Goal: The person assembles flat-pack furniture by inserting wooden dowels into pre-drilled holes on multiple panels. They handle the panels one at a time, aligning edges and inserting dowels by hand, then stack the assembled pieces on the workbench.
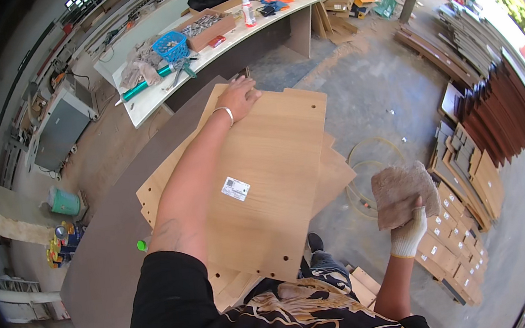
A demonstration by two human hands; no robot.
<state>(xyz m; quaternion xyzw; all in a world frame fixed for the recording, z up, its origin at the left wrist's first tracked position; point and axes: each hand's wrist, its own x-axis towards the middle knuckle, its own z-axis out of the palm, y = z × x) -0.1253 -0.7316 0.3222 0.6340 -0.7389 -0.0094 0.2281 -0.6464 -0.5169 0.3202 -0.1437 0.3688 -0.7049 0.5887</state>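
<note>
A light wood-grain panel with a white label and drilled holes near its edges lies tilted in front of me, over other wood panels. My left hand, bare and with a pale band at the wrist, is closed over the panel's far edge. My forearm crosses the panel's left part. Off to the right, apart from the panel, my right hand in a white glove grips a brown-grey cloth. The thumb presses on the cloth, which hides most of the other fingers.
Beneath the panels is a dark brown board surface. A white-topped table ahead bears a blue basket, a box of hardware and a bottle. Stacks of wood panels and dark red panels stand right.
</note>
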